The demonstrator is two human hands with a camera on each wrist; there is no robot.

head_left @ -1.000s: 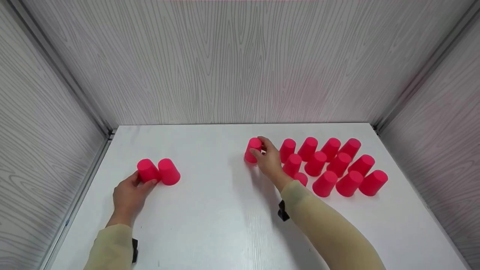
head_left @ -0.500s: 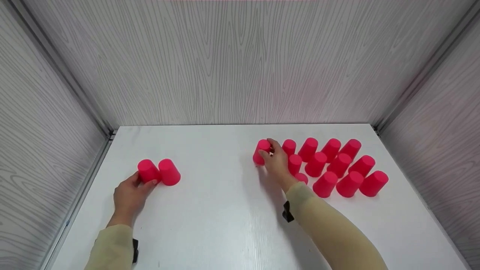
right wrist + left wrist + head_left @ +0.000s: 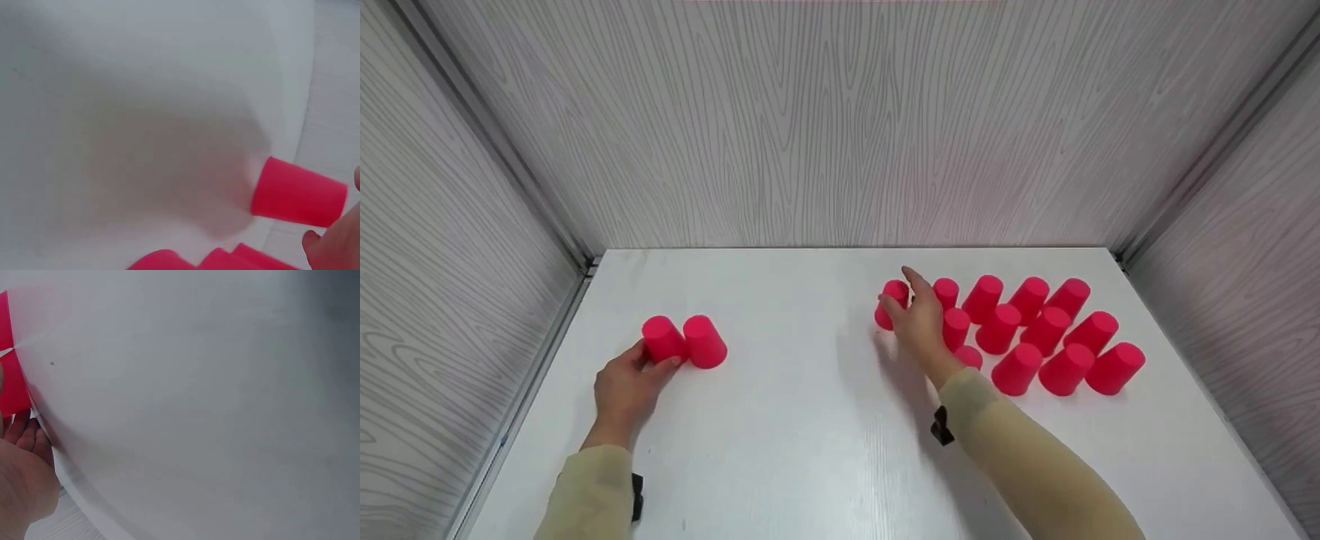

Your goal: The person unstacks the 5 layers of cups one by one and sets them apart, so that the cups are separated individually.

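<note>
In the head view, my left hand (image 3: 628, 386) holds an upside-down red cup (image 3: 661, 337) between thumb and fingers. A second red cup (image 3: 705, 342) stands right beside it. The left wrist view shows part of the held cup (image 3: 12, 385) at its left edge. My right hand (image 3: 916, 324) has its thumb and forefinger spread around another upside-down red cup (image 3: 891, 315), the thumb partly in front of it. In the right wrist view that cup (image 3: 299, 192) shows whole, with the fingers apart near its narrow end.
Several upside-down red cups (image 3: 999, 330) stand in rows to the right of my right hand, some partly hidden by it. A white table (image 3: 765, 420) lies below, with wood-grain panels (image 3: 840, 127) behind and at both sides.
My right hand has moved right with its cup, closer to the rows, and its fingers have since spread off the cup. The left hand keeps its hold; the whole head view has shifted slightly.
</note>
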